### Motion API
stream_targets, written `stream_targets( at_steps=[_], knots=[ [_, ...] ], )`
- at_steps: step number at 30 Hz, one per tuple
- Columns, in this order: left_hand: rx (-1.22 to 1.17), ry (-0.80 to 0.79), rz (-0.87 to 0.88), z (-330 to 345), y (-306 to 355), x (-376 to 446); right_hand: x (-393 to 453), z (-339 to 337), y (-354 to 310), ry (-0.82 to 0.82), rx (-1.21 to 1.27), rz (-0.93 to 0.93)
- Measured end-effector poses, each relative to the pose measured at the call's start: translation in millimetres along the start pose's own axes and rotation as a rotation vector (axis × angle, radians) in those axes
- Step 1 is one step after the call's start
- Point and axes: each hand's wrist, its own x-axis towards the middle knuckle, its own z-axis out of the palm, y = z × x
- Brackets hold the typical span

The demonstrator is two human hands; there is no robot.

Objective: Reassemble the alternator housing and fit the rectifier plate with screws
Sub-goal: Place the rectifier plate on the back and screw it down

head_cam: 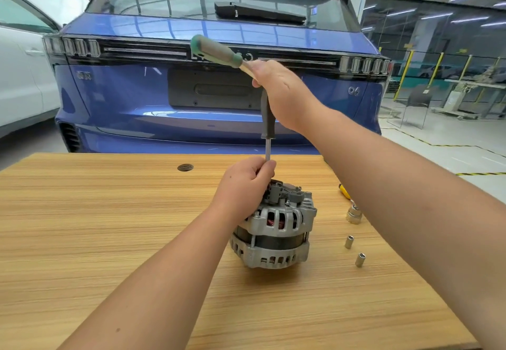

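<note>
The alternator (273, 229) is standing on the wooden bench (109, 240). The left hand (246, 182) is pinching the upright driver's shaft (268, 150) above it, its grip closed. The right hand (282, 92) is gripping a green-handled ratchet (216, 51) atop the driver.

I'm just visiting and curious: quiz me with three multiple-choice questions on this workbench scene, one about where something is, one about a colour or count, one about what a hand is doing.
1. Where do the two small sockets lie?
A. On the table right of the alternator
B. On top of the alternator
C. On the floor

2. What colour is the car behind the table?
A. Red
B. Blue
C. Black

3. What is the left hand doing?
A. Resting flat on the table
B. Holding a socket
C. Pinching the driver's metal shaft above the alternator

Answers:
1 A: both small sockets stand on the table right of the alternator.
2 B: the car has blue paint.
3 C: the left hand has its fingers curled round the shaft, while the right hand grips the tool's top.
</note>
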Motion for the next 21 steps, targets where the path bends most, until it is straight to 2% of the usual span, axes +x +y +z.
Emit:
stream_targets(
  at_steps=[6,12,14,17,21],
  knots=[
    [-0.075,-0.002,0.022,0,-1,-2,13,-14,-9,-0.082,-0.244,-0.004],
    [-0.062,-0.024,0.034,0,-1,-2,34,-28,-21,-0.129,-0.534,0.226],
    [-0.052,-0.024,0.04,0,0,-2,38,-32,-21,-0.166,-0.372,0.376],
    [-0.059,-0.025,0.042,0,-1,-2,34,-35,-21,-0.155,0.154,0.605],
    [-0.058,-0.025,0.044,-1,0,-2,25,-38,-15,-0.145,0.738,0.811]
  ],
)
